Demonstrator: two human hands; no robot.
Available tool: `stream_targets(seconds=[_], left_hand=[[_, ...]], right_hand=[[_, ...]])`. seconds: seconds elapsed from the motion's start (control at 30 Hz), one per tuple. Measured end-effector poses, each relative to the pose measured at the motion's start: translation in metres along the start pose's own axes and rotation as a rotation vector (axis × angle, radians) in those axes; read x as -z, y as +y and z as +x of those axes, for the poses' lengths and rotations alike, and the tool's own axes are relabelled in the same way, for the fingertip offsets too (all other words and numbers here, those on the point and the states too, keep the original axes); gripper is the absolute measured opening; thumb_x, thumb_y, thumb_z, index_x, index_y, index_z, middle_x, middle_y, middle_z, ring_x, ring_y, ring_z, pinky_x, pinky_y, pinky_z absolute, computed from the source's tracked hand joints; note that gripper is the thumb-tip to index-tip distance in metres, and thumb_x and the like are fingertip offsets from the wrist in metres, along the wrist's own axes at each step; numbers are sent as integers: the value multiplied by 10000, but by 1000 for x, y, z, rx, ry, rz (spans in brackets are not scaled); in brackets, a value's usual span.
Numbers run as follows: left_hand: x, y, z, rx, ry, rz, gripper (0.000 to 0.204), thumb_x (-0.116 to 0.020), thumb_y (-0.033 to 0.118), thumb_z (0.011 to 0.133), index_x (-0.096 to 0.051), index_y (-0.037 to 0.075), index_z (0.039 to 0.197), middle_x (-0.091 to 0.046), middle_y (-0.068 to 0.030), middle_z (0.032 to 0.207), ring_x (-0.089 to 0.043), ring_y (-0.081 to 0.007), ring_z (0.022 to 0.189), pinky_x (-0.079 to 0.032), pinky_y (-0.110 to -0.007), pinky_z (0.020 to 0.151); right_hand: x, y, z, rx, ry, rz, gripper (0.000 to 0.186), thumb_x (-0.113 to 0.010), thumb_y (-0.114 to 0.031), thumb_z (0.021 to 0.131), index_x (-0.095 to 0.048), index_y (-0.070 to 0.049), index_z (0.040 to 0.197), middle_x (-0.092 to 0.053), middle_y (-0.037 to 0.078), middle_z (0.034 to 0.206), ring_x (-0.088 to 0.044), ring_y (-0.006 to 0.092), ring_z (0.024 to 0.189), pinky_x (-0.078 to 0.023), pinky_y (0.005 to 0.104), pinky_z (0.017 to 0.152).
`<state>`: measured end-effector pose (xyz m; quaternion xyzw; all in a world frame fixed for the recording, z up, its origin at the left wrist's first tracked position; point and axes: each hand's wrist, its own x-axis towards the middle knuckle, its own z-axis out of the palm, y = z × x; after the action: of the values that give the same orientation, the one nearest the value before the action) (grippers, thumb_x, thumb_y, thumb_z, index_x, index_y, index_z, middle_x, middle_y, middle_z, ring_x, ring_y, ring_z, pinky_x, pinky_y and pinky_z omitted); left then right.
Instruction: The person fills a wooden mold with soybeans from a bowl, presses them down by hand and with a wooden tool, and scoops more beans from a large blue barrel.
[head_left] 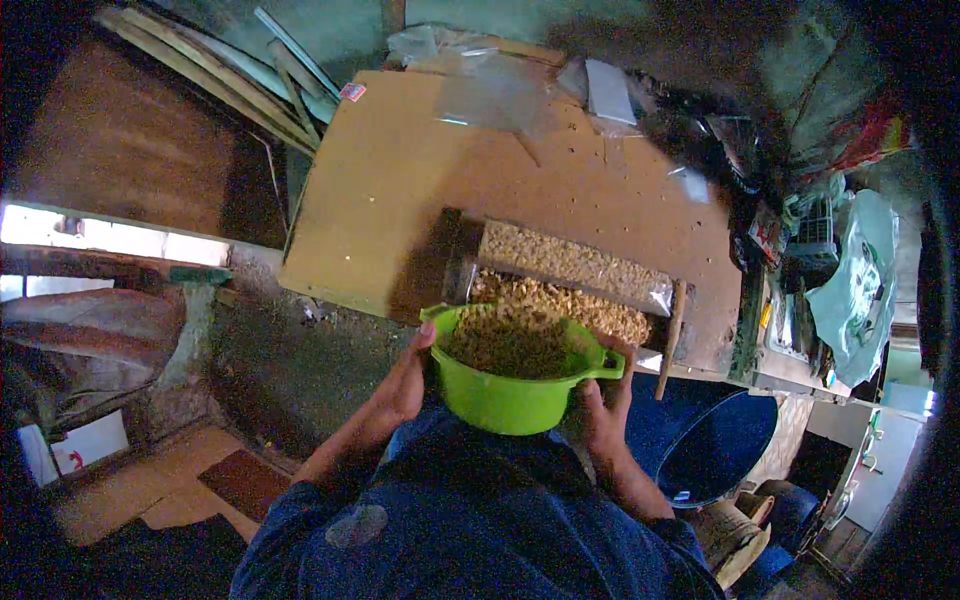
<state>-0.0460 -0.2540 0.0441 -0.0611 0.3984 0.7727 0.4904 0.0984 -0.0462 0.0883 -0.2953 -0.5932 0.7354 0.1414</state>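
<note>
Both hands (405, 378) (610, 412) pinch handles (612, 370) of lime-green bowl (503, 402) w/ fine brownish bits (502, 347), prob. crumbs.

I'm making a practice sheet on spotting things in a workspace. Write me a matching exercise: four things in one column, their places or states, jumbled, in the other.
Things
1. Bright green two-handled plastic bowl
2. Thin brown wooden stick
3. Large round dark-blue drum
4. Pale translucent plastic sheet

Places or states
A. Just right of the small pale pieces
B. Far right, past the flat light-brown tabletop
C. Held between left hand and right hand
D. In the picture, just below the tabletop's right end

Pairs: 1-C, 2-A, 3-D, 4-B
</note>
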Motion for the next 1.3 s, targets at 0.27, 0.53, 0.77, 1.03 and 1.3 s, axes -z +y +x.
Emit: stream_targets(seconds=[0.27, 0.53, 0.77, 1.03, 1.3], left_hand=[[22, 15, -36, 80, -8, -205, 565, -526, 311, 904, -363, 61, 1383, -434, -98, 1396, -444, -232, 1257, -349, -398, 1057], [55, 12, -66, -412, 196, 376, 709, -716, 79, 681, -414, 55, 1322, -568, -177, 1230, -496, -324, 1209, -359, -444, 1042], [38, 23, -85, -299, 278, 302, 895, -592, 82, 750, -79, 79, 1485, -256, -132, 1482, -283, -257, 1355, -239, -386, 1104], [62, -1, -101, -240, 449, 453, 906, -611, 105, 724, -111, 83, 1479, -310, -131, 1446, -338, -270, 1321, -292, -410, 1081], [56, 4, -101, -264, 450, 272, 853, -625, 125, 738, -178, 91, 1464, -401, -120, 1377, -436, -262, 1236, -363, -387, 1026]], right_hand=[[-9, 30, -9, 266, -184, -6, 886, -634, -364, 831, -118, 13, 1444, -331, 179, 1410, -370, 283, 1276, -263, 418, 1085], [-58, -22, 20, 199, -203, -178, 438, -466, -244, 957, -425, 58, 1270, -518, 168, 1227, -472, 256, 1158, -345, 378, 1007], [-132, 71, 38, -144, -270, -209, 494, -433, -368, 977, -473, 13, 1288, -510, 127, 1307, -477, 249, 1189, -383, 360, 1010], [-186, 89, 35, -277, -528, -347, 528, -372, -401, 987, -496, 31, 1263, -540, 181, 1267, -484, 264, 1206, -333, 337, 1054], [-208, 78, 33, -519, -715, -153, 483, -398, -381, 970, -554, 11, 1205, -601, 148, 1188, -561, 242, 1086, -395, 330, 989]])
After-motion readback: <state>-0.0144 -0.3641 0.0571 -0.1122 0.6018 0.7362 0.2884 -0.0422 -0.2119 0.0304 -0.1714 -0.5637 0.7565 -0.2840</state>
